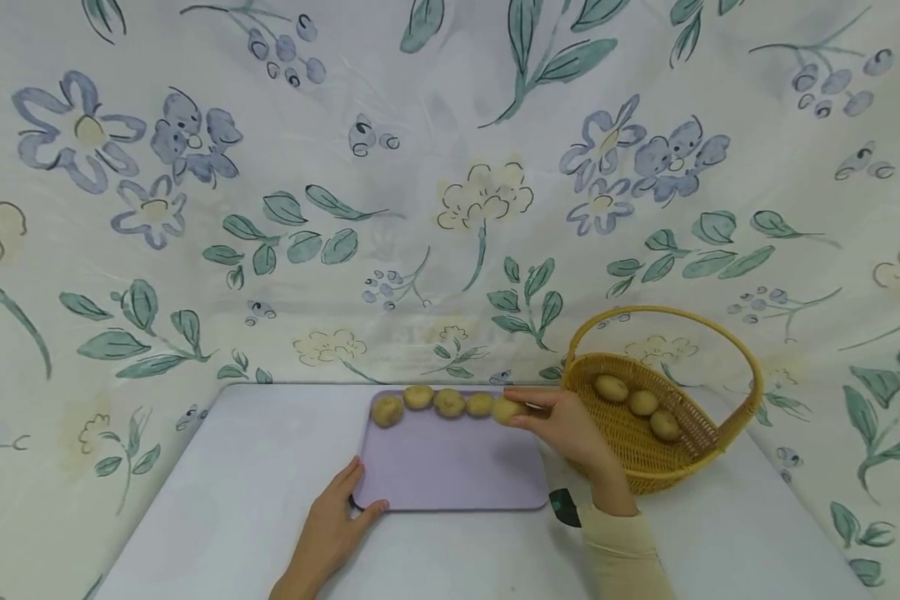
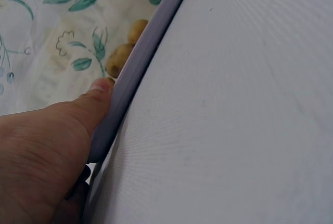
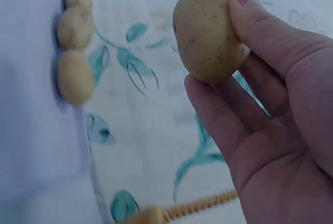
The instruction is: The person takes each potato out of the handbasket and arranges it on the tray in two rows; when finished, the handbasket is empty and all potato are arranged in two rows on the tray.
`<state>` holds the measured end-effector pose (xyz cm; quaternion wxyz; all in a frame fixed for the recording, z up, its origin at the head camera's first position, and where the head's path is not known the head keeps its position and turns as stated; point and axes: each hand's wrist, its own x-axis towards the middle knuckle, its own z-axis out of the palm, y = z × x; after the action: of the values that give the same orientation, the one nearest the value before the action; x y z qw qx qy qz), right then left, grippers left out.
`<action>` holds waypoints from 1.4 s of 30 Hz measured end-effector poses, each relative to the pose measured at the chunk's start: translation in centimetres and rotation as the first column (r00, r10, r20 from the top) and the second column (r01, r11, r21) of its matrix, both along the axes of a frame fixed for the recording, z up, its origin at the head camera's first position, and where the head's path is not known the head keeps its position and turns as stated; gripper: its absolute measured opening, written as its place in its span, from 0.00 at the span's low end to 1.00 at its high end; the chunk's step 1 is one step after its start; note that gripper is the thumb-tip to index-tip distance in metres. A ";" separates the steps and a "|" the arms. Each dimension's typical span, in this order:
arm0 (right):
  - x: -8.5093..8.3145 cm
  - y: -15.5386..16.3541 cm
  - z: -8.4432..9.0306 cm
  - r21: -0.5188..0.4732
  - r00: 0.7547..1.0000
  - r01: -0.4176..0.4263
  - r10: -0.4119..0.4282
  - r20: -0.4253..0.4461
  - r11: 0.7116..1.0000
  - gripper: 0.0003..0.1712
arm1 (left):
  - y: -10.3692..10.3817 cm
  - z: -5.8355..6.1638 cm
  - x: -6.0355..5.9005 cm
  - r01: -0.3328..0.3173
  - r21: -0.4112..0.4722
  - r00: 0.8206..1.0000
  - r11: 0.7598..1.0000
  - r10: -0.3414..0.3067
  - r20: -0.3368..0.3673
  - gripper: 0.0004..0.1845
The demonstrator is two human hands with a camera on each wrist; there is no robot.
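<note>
My right hand (image 1: 573, 429) pinches a potato (image 3: 208, 31) between thumb and fingertips, at the far right corner of the lilac tray (image 1: 450, 475). Several other potatoes (image 1: 449, 403) form a row along the tray's far edge, and the held one is at the row's right end. At the near left corner, my left hand (image 1: 330, 529) holds the tray, its thumb by the front edge and its fingers along the left side. The left wrist view shows that thumb (image 2: 99, 94) against the tray's rim.
A wicker basket (image 1: 630, 467) with a tall arched handle stands right of the tray, close to my right forearm. Three potatoes (image 1: 642, 403) lie inside it. The white table (image 1: 270, 442) ends at a flower-patterned cloth (image 1: 412, 333) behind.
</note>
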<state>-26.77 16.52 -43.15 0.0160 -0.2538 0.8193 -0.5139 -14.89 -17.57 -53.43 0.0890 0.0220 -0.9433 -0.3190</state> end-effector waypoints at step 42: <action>0.0 -15.8 -5.0 -0.068 0.995 -0.083 0.086 0.051 0.994 0.23 | -0.1 -0.2 0.0 -0.003 -0.011 0.999 1.000 0.003 -0.052 0.44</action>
<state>-26.74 0.77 -48.10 0.0513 -0.2748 0.7897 -0.5461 -14.93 -17.70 -53.63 0.1142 0.0144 -0.9423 -0.3142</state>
